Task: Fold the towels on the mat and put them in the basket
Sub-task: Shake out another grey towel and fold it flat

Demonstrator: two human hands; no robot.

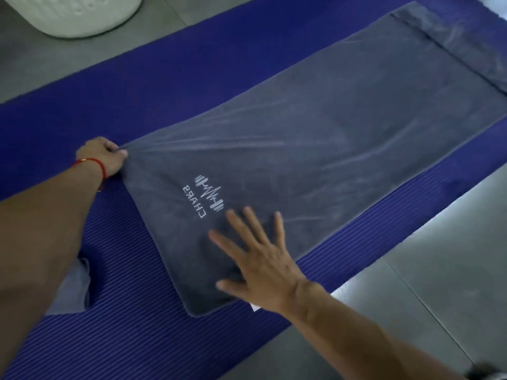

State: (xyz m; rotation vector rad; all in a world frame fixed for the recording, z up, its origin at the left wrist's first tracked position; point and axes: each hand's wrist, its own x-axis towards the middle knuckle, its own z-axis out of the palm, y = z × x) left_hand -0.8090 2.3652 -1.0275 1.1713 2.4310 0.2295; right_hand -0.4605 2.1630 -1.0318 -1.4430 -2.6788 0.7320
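On the mat (pixel 131 325), a towel (pixel 315 138) reads "CHARS".

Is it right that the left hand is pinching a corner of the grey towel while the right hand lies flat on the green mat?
Not quite. The mat is blue, not green, and the right hand lies flat on the towel, not on the mat. The rest holds: the left hand is pinching a corner of the grey towel. The head view shows this.
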